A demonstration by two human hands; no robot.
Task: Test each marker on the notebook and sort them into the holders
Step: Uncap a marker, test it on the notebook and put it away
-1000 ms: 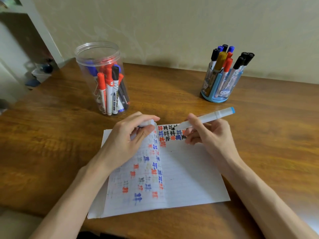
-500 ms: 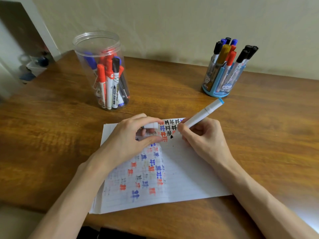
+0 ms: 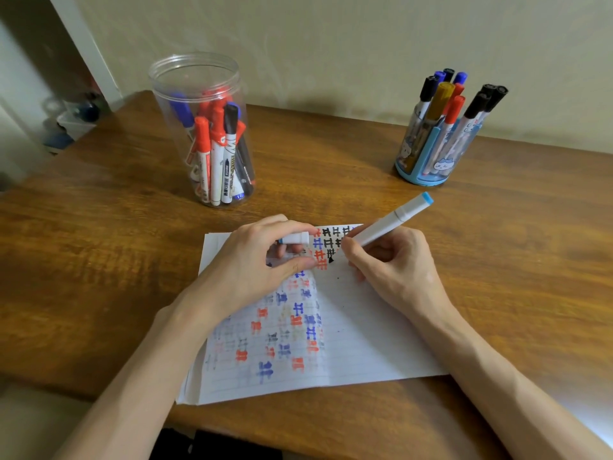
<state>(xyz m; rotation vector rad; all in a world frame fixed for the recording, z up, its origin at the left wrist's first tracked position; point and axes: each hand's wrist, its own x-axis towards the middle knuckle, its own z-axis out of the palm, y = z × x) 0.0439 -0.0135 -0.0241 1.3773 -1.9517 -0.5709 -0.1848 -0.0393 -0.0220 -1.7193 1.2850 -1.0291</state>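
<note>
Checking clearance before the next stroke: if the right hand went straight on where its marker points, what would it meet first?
The notebook page: the marker in the right hand slants down toward it, tip at or just above the paper. Sliding along the page, likely the left hand.

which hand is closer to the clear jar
Left. The left hand, pinching the cap, sits just in front of the clear jar; the right hand, gripping the marker, is farther off to its right.
</note>
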